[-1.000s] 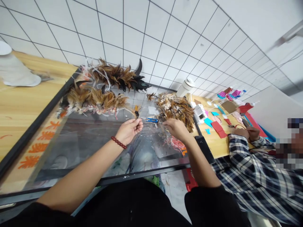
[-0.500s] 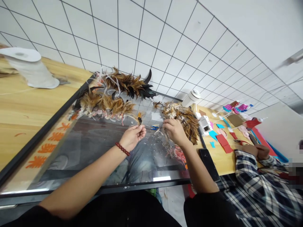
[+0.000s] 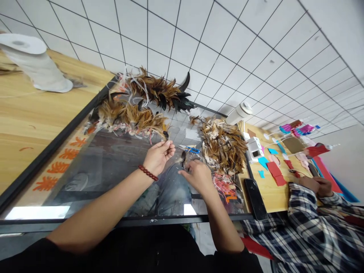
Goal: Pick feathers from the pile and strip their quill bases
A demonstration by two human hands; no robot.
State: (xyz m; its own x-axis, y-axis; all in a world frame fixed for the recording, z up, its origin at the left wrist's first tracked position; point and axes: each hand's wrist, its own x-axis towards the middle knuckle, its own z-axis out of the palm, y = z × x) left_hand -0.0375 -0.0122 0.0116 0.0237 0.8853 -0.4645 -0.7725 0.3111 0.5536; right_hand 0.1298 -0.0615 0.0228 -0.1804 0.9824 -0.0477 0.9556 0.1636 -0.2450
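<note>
My left hand (image 3: 161, 154) is closed in a pinch around the lower end of a small brown-and-black feather bunch (image 3: 166, 133). A dark red bead bracelet circles that wrist. Thumb apart from the curled fingers, my right hand (image 3: 197, 175) is low over the glass. Just beyond its fingertips stands out a dark feather (image 3: 183, 156); whether they touch it I cannot tell. Blue-handled thread snips (image 3: 191, 149) lie between the hands on the glass. To their right spreads a pile of loose brown feathers (image 3: 223, 144).
Two feather rows, a tan one (image 3: 133, 118) and a darker one (image 3: 159, 90), lie toward the wall. Pink-white strands (image 3: 224, 185) and a black phone (image 3: 255, 199) are at right. A white spool (image 3: 36, 64) stands left. A co-worker's hands (image 3: 317, 184) are near coloured scraps.
My right hand has left the feather pile, moving left and toward me, and its thumb has spread. My left hand keeps its pinch. The camera view has shifted slightly.
</note>
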